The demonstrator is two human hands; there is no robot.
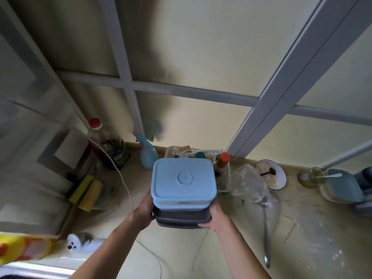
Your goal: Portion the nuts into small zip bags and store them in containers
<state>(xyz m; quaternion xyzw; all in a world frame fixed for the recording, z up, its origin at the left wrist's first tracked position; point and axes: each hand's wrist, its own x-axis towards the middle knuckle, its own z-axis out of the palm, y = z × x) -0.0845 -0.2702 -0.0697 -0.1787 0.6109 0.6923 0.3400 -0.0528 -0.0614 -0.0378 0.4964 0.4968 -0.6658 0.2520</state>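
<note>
Stack: two lidded plastic containers (184, 190), rounded rectangles, held up above the counter (237, 248); a pale blue lid with a round boss tops a translucent box, and a dark grey box sits beneath.
Hands: the left hand (144, 210) grips the stack's left side and the right hand (211, 218) grips its lower right corner, the two apart with the stack between them; most fingers are hidden behind the boxes.
Hidden: the boxes' contents cannot be made out; no view inside either.
Counter: beige, glossy, streaked; a thin white cord (128, 196) trails across it.
Behind the stack: a white basket (175, 151), largely blocked, holding bottles with green and orange caps; a blue spray bottle (148, 156) beside it.
Left: a dark bottle (109, 146) with a red cap; yellow sponges (86, 192), blurred.
Right: a crumpled clear bag (249, 184); a long metal spoon (265, 228); a white bowl (270, 175) with pale grainy contents; a glass jar (311, 177).
Cut off: a grey-blue object at the right edge and a yellow pack at lower left, both unidentifiable.
</note>
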